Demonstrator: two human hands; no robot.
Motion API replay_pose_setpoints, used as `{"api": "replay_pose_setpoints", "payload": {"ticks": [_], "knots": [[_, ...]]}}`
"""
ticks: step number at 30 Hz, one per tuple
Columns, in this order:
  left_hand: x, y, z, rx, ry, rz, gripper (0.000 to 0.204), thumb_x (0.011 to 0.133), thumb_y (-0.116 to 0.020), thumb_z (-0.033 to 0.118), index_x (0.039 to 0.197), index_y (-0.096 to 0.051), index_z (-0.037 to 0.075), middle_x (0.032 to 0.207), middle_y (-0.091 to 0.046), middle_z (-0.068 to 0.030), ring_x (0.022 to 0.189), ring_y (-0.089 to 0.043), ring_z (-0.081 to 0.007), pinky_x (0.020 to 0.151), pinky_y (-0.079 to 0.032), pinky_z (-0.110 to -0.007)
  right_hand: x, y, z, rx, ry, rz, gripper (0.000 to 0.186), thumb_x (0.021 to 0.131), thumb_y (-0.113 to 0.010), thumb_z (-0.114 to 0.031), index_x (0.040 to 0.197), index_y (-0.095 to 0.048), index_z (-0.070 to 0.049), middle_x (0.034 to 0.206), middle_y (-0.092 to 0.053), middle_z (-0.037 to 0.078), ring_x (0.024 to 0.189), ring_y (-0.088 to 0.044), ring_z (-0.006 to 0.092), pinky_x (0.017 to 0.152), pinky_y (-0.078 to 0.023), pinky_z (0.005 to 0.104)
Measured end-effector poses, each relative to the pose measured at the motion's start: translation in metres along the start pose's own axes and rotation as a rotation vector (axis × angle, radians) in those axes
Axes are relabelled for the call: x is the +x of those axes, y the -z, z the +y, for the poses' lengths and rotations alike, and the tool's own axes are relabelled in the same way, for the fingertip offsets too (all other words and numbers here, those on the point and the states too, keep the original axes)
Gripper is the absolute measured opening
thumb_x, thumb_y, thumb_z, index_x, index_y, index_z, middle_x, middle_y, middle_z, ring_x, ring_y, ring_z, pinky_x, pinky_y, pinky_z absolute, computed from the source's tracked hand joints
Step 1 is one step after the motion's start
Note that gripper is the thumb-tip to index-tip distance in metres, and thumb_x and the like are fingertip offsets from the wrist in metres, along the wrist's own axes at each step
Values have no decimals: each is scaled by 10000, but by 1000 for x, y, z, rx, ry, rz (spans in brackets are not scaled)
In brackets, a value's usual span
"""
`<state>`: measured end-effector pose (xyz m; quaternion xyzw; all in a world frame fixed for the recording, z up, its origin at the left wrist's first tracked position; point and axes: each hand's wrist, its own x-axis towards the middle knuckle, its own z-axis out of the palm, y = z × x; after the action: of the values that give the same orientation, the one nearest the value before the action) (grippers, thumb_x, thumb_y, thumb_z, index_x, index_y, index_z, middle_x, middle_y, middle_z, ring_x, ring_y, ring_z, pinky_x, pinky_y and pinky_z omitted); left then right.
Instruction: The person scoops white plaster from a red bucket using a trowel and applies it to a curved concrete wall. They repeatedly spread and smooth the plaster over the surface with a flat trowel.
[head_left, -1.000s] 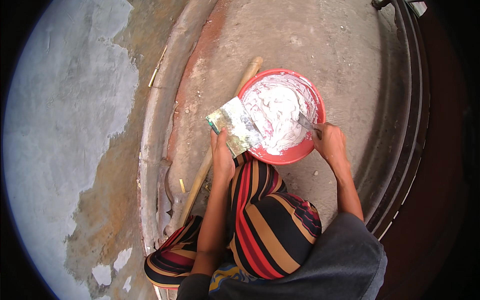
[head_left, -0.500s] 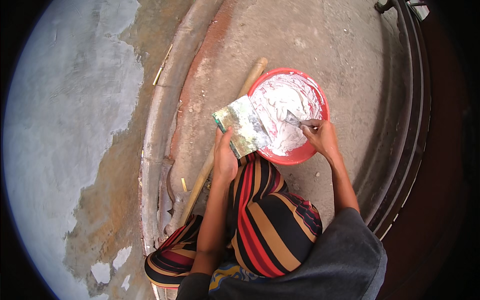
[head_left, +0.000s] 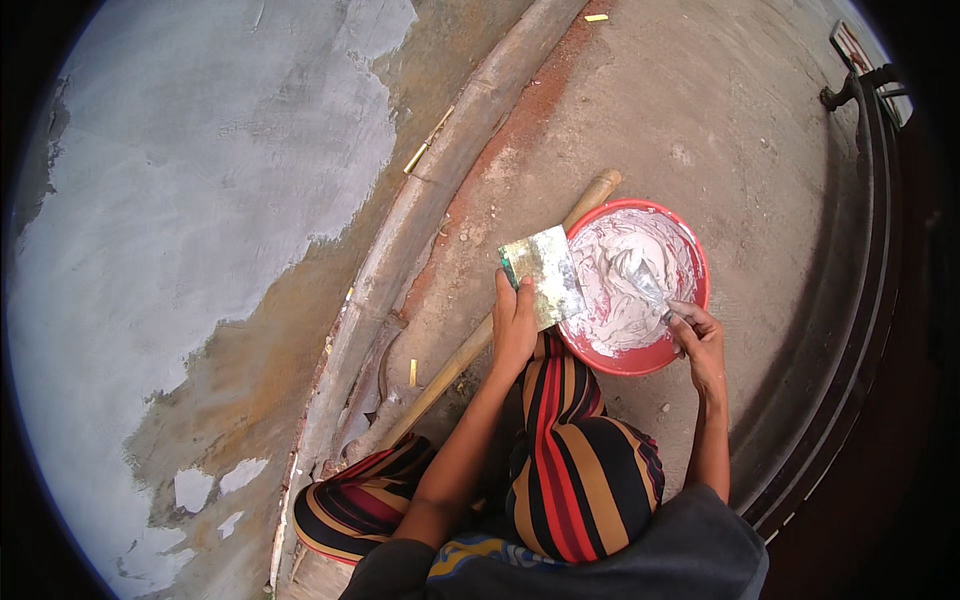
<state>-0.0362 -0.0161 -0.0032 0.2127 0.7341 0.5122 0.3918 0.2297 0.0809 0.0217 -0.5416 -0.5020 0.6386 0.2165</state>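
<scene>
A red bowl of thick white paste rests near my striped knees. My left hand grips a wide, mottled metal blade with a green edge, held at the bowl's left rim. My right hand pinches the handle of a small putty knife, whose blade is smeared and sunk in the paste near the middle of the bowl.
A bamboo pole lies slanting beside and behind the bowl. To the left runs a concrete ledge along a patched grey wall, with small yellow scraps about. A dark metal railing curves along the right.
The view has swung, so the bowl and both hands appear lower and further right, with more wall showing. The small knife has moved through the paste and is turned, its blade more coated.
</scene>
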Motion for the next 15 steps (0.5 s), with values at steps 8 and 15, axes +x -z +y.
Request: {"api": "replay_pose_setpoints", "payload": {"ticks": [8,15], "knots": [[-3,-19,16,-663,361,-299,398,1030,-453,146,1394,-438,-16,1276,-579,-90,1136,-577,-185,956,-451,-295,-20,-30,-37,-415,663,49,261,780,-684,80,1017,-716,-24,989,-596,101,750,-612,143,685,-484,256],[8,3,29,-739,436,-478,370,1017,-475,138,1362,-492,5,1174,-645,-66,1037,-629,-128,893,-510,-285,-17,-36,-20,-543,791,126,385,714,-705,104,1040,-749,-97,973,-604,106,826,-633,211,669,-509,291]]}}
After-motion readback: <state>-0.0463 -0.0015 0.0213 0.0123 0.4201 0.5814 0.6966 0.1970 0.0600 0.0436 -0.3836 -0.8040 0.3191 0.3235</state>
